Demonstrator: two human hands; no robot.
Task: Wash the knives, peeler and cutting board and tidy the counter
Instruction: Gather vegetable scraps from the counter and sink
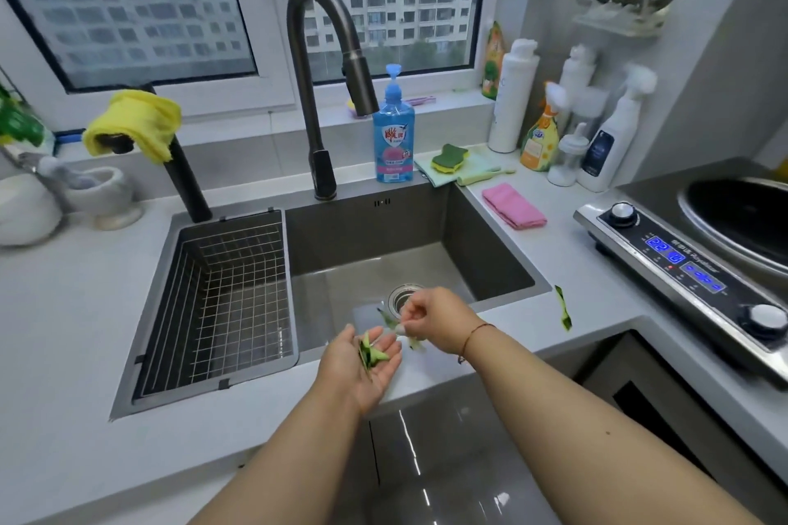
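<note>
**Two hands gather green peelings at the sink's front edge**

Several things crowd the back of the counter [64,311]: a blue dish-soap bottle [393,132] just right of the dark faucet [317,90], a green-and-yellow sponge [450,158] on a pale cloth, a folded pink cloth [514,207] near the sink's right rim, and spray bottles [605,141] grouped in the back right corner. A yellow rag [136,121] hangs over a dark spout at the back left. An induction cooker [690,273] fills the counter's right end. A wire basket [226,303] fills the left part of the sink [383,226]; the right part of the basin lies open around the drain [401,296].

Along the front edge of the sink, the left hand [362,367] lies palm up, its grip open, cradling green peel scraps [372,352]. The right hand [435,320] hovers just beside it, its grip closed in a pinch on another thin strip [388,318], blurred. One more peel strip [563,309] lies alone on the counter by the sink's right front corner, well apart from both hands. No knives, peeler or cutting board show in view.
</note>
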